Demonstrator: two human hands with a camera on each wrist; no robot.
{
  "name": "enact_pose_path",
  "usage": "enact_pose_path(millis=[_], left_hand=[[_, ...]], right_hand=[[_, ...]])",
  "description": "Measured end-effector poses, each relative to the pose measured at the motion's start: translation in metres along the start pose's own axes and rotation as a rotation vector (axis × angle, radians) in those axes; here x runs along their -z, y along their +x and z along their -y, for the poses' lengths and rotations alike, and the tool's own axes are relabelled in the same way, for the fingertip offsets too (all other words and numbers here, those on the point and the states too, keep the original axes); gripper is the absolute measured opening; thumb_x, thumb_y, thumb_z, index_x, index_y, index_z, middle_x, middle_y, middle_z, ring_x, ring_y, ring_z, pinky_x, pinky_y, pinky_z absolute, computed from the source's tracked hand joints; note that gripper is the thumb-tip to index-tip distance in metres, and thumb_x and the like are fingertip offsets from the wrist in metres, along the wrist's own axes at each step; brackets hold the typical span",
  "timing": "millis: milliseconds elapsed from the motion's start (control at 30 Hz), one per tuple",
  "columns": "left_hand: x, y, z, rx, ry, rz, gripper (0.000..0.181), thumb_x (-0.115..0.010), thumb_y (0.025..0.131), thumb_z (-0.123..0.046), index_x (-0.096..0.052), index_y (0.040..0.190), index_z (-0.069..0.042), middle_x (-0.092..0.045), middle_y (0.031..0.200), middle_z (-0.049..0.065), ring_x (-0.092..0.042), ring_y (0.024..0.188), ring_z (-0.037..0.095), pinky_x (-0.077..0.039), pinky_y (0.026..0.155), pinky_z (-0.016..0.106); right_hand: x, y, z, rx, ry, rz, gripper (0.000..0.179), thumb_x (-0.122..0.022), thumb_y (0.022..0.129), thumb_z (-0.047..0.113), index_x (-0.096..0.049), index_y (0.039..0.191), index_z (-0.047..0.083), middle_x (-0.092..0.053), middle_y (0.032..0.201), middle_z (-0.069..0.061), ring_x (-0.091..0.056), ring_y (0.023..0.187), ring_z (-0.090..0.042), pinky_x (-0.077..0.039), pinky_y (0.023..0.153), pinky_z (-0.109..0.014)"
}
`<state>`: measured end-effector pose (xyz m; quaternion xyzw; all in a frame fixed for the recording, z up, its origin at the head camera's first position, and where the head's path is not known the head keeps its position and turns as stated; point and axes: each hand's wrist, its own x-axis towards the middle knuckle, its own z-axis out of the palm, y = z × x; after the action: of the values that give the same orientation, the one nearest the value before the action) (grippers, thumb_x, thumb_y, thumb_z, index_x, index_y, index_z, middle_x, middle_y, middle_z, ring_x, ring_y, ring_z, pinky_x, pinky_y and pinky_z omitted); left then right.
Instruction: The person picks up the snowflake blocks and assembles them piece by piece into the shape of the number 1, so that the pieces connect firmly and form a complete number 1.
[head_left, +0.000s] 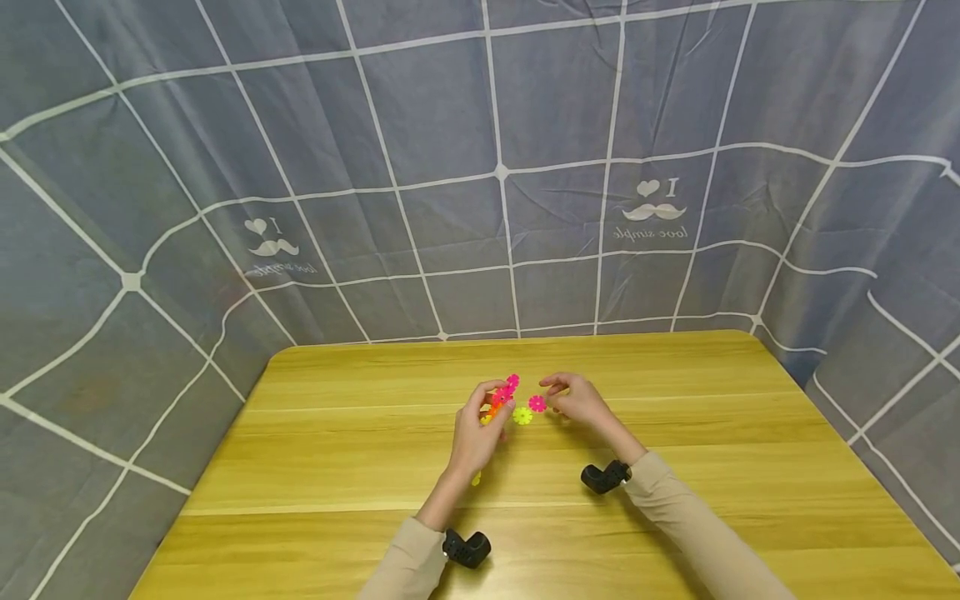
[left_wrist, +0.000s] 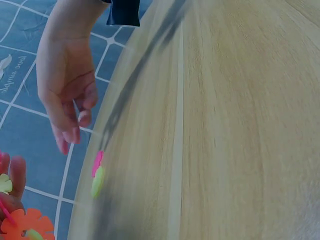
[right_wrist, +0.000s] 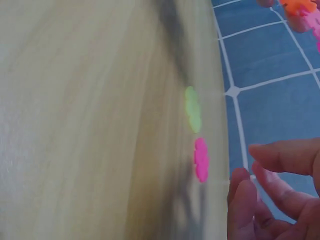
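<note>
My left hand pinches a chain of joined flower-shaped plastic discs in pink, orange and yellow, raised off the table. In the left wrist view an orange disc of it shows beside the fingers. On the tabletop lie a yellow-green flower disc and, just right of it, a pink flower disc. My right hand hovers beside that pink disc, its fingers loosely bent, with a gap between thumb and fingertips in the right wrist view. Nothing shows in its grasp.
The wooden table has its far edge beyond both hands. A grey curtain with white lines hangs behind and at the sides. A small yellow piece shows beside my left wrist. Each wrist wears a black camera.
</note>
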<state>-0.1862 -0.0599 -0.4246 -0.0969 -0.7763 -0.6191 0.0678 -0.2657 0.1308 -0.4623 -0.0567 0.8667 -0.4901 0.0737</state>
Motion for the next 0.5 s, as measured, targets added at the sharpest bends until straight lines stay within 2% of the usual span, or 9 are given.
enact_pose_path(millis=[200,400,500], left_hand=[[-0.001,0.001,0.004,-0.022,-0.008,-0.036,0.029,-0.064,0.091,-0.007,-0.057,0.119,-0.003,-0.061,0.089,0.018,-0.051,0.044,0.004,-0.043,0.044,0.015],[-0.001,0.002,0.007,-0.031,-0.045,-0.062,0.025,-0.062,0.092,-0.004,-0.055,0.117,-0.002,-0.062,0.087,0.02,-0.057,0.046,0.028,-0.038,0.041,0.014],[-0.001,0.002,0.007,-0.031,-0.053,-0.044,0.025,-0.061,0.093,-0.005,-0.055,0.117,-0.002,-0.063,0.087,0.019,-0.057,0.047,0.028,-0.036,0.041,0.014]], right_hand=[[-0.006,0.004,-0.007,-0.039,-0.024,0.032,0.038,-0.066,0.08,0.001,-0.062,0.117,-0.004,-0.063,0.102,-0.019,-0.055,0.06,-0.013,-0.048,0.05,-0.022],[-0.012,0.01,-0.007,-0.077,-0.116,0.042,0.042,-0.074,0.078,0.005,-0.062,0.118,-0.002,-0.063,0.105,-0.017,-0.059,0.07,-0.014,-0.053,0.057,-0.024],[-0.013,0.012,-0.006,-0.082,-0.147,0.044,0.043,-0.076,0.078,0.008,-0.062,0.118,-0.001,-0.063,0.107,-0.017,-0.061,0.074,-0.016,-0.054,0.06,-0.025]])
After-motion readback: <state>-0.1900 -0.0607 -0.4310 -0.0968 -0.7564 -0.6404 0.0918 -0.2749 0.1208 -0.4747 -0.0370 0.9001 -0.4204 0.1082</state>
